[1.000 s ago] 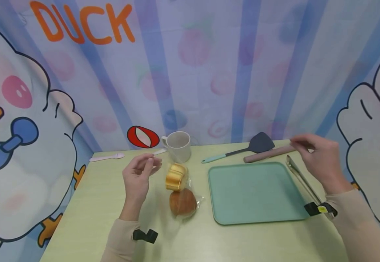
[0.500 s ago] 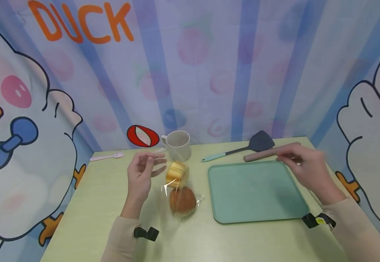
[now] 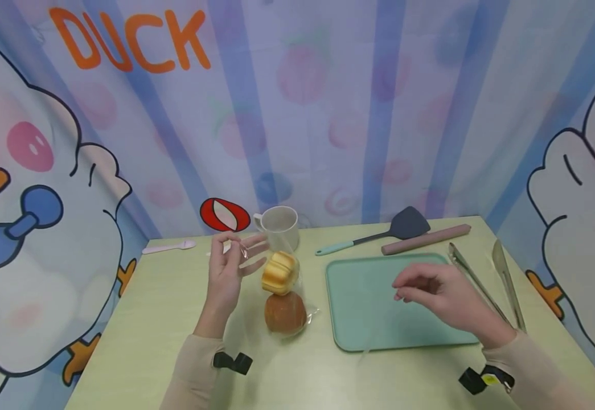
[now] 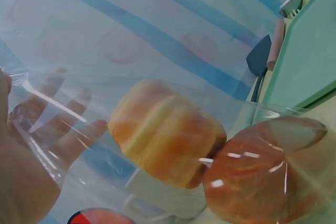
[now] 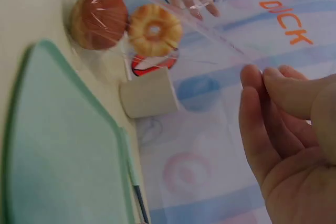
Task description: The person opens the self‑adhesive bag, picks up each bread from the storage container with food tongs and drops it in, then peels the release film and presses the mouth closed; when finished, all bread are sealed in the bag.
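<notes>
My left hand (image 3: 225,282) is raised at the left of the breads. Its thumb and index finger pinch the upper edge of a clear plastic bag (image 4: 262,115), with the other fingers spread. Through the film show a yellow, ridged bread (image 3: 279,273) and, below it, a round brown bun (image 3: 285,314). My right hand (image 3: 438,296) hovers over the green tray (image 3: 351,336). Between its thumb and index fingertips it pinches the end of a thin clear strip (image 5: 239,51), which trails toward the bag in the right wrist view.
Behind the breads stands a white mug (image 3: 282,230). A spatula (image 3: 409,223) and a pinkish rod (image 3: 425,239) lie behind the tray, metal tongs (image 3: 476,282) to its right. Far left lies a pale pink spoon (image 3: 169,247). A printed curtain (image 3: 338,114) hangs behind the table.
My right hand has swung left and down, from beside the pinkish rod to above the tray, uncovering the tongs. My left hand has shifted slightly right and up, and the yellow bread has tilted.
</notes>
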`<state>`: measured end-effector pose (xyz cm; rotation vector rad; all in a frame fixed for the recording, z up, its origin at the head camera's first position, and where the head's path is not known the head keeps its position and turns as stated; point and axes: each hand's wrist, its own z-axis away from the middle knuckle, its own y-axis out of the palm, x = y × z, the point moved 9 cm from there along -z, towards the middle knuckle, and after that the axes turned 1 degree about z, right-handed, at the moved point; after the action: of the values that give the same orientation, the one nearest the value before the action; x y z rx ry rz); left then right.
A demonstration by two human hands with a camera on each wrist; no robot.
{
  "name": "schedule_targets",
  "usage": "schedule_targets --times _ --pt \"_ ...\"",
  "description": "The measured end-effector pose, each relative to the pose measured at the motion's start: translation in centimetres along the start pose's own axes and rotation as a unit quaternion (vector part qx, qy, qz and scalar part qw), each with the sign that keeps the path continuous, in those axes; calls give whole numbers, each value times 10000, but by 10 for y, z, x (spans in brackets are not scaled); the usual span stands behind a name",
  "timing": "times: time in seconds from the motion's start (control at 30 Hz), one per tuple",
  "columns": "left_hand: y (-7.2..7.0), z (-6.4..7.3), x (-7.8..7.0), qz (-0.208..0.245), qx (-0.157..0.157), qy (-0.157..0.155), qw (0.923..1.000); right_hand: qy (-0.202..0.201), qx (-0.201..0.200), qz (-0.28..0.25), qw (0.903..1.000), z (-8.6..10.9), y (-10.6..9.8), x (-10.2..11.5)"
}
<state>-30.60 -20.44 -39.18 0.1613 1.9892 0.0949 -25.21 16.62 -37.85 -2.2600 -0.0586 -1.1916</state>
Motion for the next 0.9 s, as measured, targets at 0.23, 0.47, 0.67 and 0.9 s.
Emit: schedule_targets --times 0.23,0.47,0.67,0.9 --pt "6 -2 -2 398 267 110 9988 302 1727 -520 9831 10 47 -13" --pt "11 -4 -1 1041 371 278 9935 762 2224 9 9720 5 65 -21" --pt "16 -5 2 1235 413 169 9913 708 1987 281 9771 -19 74 -24" --pt "23 -6 -1 1431 608 219 9876 427 1848 340 9813 -45 93 -18"
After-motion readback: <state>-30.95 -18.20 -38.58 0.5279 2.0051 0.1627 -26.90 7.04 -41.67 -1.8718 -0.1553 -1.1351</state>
